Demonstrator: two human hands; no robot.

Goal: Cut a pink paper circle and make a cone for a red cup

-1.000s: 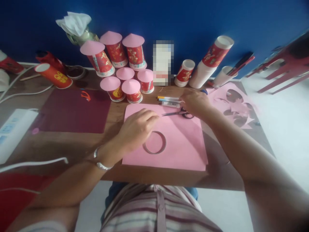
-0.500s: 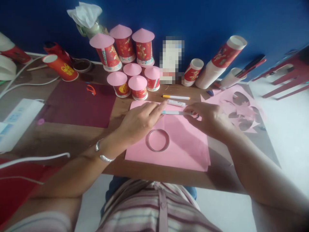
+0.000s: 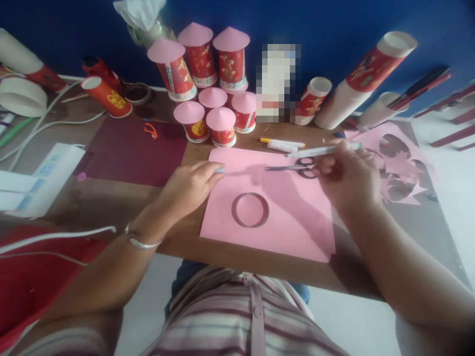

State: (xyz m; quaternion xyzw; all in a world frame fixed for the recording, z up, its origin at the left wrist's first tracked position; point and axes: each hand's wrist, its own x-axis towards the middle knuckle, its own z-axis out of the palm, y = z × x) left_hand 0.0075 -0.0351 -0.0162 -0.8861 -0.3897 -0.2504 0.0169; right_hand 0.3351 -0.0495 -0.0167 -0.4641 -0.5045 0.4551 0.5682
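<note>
My left hand (image 3: 193,185) pinches a small light-blue marker cap (image 3: 219,169) over the left edge of the pink paper (image 3: 230,232). In my right hand (image 3: 351,173) is a pale marker (image 3: 315,151), held nearly level above the sheet's right side. Beneath that hand, dark-handled scissors (image 3: 289,168) point left; they appear to lie on the paper. A thin round ring (image 3: 236,210) rests flat near the paper's middle. Beyond the top edge lie a white capped marker (image 3: 282,147) and a yellow-and-white marker (image 3: 272,141).
Several red paper-cup lanterns with pink cone tops (image 3: 232,38) stand at the back. Pink cut-out scraps (image 3: 408,173) lie on the right. Stacked cups (image 3: 374,74) and a pen cup (image 3: 382,111) stand behind them. White cables and a maroon sheet (image 3: 129,158) are leftward.
My hands have moved apart, the left one leftward with the cap and the right one rightward with the marker. The scissors now show more fully, and the view has shifted slightly.
</note>
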